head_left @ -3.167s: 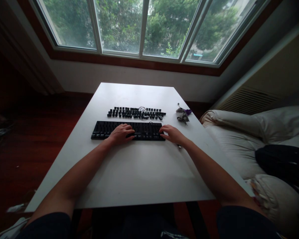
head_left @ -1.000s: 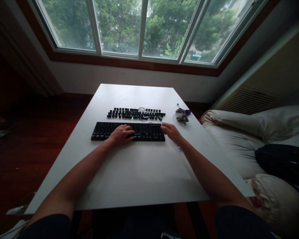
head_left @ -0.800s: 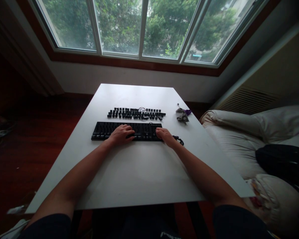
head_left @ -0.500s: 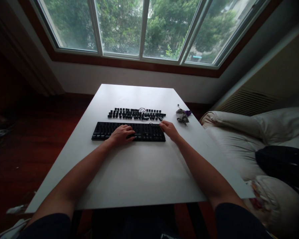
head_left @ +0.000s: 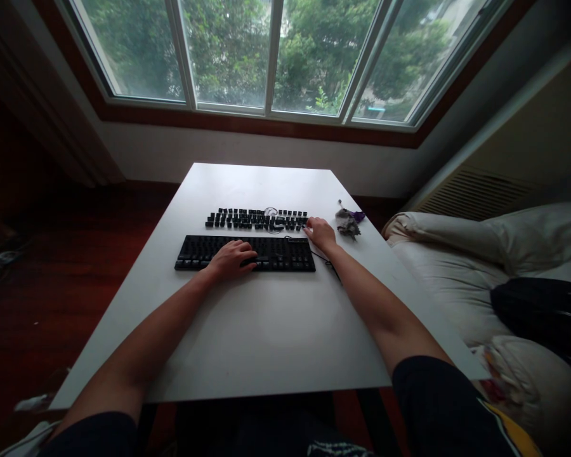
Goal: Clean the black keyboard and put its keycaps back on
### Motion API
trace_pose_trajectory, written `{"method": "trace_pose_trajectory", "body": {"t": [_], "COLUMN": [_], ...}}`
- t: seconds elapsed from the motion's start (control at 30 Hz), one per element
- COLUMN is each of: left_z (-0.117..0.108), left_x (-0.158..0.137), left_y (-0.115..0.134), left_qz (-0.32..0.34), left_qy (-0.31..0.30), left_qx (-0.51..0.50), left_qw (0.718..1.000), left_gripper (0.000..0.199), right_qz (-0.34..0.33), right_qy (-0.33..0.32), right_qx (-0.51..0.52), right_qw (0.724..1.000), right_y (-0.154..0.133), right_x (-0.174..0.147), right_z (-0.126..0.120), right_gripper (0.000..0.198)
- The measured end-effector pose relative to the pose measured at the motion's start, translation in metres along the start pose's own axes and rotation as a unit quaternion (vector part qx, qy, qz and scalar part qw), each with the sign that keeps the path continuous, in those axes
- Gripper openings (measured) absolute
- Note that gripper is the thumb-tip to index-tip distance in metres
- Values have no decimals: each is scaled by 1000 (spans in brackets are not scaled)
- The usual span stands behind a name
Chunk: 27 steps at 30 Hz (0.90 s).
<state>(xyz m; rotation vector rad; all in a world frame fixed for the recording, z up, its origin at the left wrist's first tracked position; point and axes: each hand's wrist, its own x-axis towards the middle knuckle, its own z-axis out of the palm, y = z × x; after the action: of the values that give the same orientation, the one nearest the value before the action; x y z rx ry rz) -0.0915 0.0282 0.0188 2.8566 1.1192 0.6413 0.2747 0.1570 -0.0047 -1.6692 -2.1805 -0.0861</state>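
Observation:
A black keyboard [head_left: 200, 251] lies on the white table [head_left: 247, 330], many of its keys hidden under my left hand. My left hand [head_left: 232, 259] rests on the middle of it, palm down, fingers lying loosely over the keys. Behind the keyboard, loose black keycaps [head_left: 240, 219] are laid out in rows. My right hand [head_left: 321, 233] is at the right end of these rows, beyond the keyboard's top right corner. Its thumb and fingers are drawn together by the endmost keycaps; what is between them is too small to make out.
A grey crumpled cloth [head_left: 348, 225] with a purple part lies near the table's right edge. A thin dark cord-like thing [head_left: 332, 268] shows beside my right wrist. A pale sofa [head_left: 450, 273] with a dark bag [head_left: 542, 311] stands to the right. Windows [head_left: 233, 57] are ahead.
My right hand has moved slightly away from me, from the keyboard's top right corner to the right end of the keycap rows. My left hand stays on the keyboard.

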Motion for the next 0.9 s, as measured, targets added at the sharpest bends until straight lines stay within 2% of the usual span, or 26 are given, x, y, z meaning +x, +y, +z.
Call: {"method": "trace_pose_trajectory", "body": {"t": [0.17,0.4,0.53,0.63,0.77,0.9], "left_z": [-1,-1,0,1,1,2], "left_x": [0,0,0,0,0,0], "left_y": [1,0,0,0,0,-1], "left_qz": [1,1,-1,0,2,4], "left_qy": [-2,-5,-2,0,2,1], "left_qx": [3,0,-2,-3,-5,-4], "left_qw": [1000,1000,1000,1000,1000,1000], "left_gripper": [29,29,29,29,29,29], "right_qz": [9,-41,-53,-40,29,107], "right_qy": [-3,56,53,36,-35,-128], "right_qx": [-5,33,81,160,300,430], "right_qw": [1000,997,994,986,953,887], "right_y": [-5,-19,-25,-24,-18,-10], "right_x": [-1,-29,-43,-51,-61,-72], "right_z": [0,-20,-31,-37,-44,-47], "right_gripper": [15,40,39,35,34,40]}}
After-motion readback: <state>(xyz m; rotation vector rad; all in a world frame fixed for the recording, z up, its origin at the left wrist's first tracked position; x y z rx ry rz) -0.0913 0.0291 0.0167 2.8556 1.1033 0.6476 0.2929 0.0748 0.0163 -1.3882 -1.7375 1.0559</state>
